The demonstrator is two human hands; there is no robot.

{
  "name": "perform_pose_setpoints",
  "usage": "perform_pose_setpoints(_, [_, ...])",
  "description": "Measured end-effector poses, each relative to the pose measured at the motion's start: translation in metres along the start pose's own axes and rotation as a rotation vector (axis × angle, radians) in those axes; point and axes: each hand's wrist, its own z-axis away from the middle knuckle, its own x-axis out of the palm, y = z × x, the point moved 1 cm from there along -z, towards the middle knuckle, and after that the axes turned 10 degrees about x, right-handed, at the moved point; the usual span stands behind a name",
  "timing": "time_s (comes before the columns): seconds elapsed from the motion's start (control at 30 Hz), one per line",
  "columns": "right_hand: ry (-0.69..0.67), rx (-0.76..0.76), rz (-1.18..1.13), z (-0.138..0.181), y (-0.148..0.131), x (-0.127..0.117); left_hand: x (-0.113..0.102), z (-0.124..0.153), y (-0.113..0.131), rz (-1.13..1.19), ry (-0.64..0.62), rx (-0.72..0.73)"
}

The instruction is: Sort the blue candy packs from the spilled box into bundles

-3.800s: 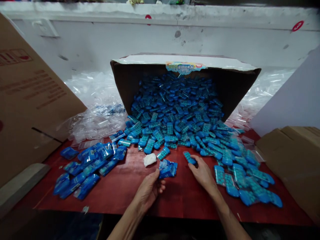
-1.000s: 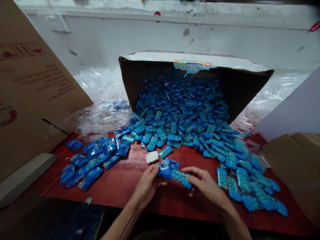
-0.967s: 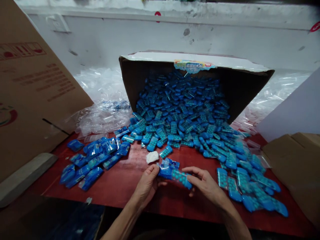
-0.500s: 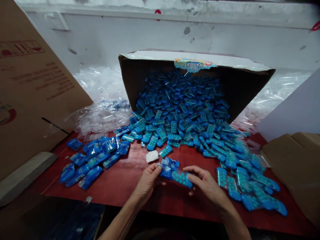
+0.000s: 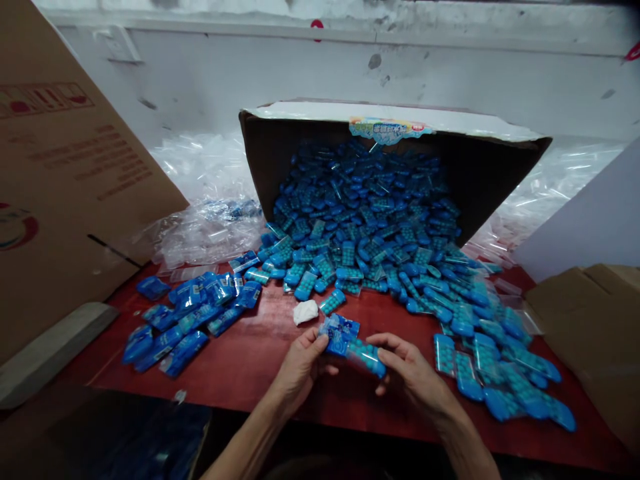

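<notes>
My left hand (image 5: 301,367) pinches a blue printed wrapper (image 5: 339,335) between thumb and fingers. In my right hand (image 5: 407,367) is a small clear candy box (image 5: 367,357) with a blue cap and teal balls inside. The box's clear end meets the right side of the wrapper; whether it is inside the wrapper's mouth I cannot tell. Just behind the hands lie a crumpled white wad (image 5: 305,313) and another candy box (image 5: 333,302).
A large carton (image 5: 505,127) on its side spills a heap of candy boxes (image 5: 370,220) over the red table (image 5: 240,373). Several filled blue packets (image 5: 193,310) lie at left, below clear plastic (image 5: 205,237). Cardboard boxes (image 5: 65,147) flank the table.
Almost nothing differs. Both hands still hold the wrapper and the candy box together, with a slight shift of the fingers; the view has moved very slightly.
</notes>
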Motion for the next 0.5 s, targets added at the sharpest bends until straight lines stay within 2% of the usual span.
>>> perform_pose_setpoints(0.13, [-0.06,-0.007,-0.113,0.006,-0.003,0.001,-0.003,-0.001,-0.005,0.022,0.052,-0.028])
perform_pose_setpoints(0.33, [-0.269,0.046,-0.194,0.013,0.004,0.013,-0.001,-0.001,-0.007,0.066,0.124,-0.001])
perform_pose_setpoints(0.5, [-0.265,0.096,-0.142,0.015,0.008,0.029,0.002,0.001,-0.009,0.052,0.127,0.005])
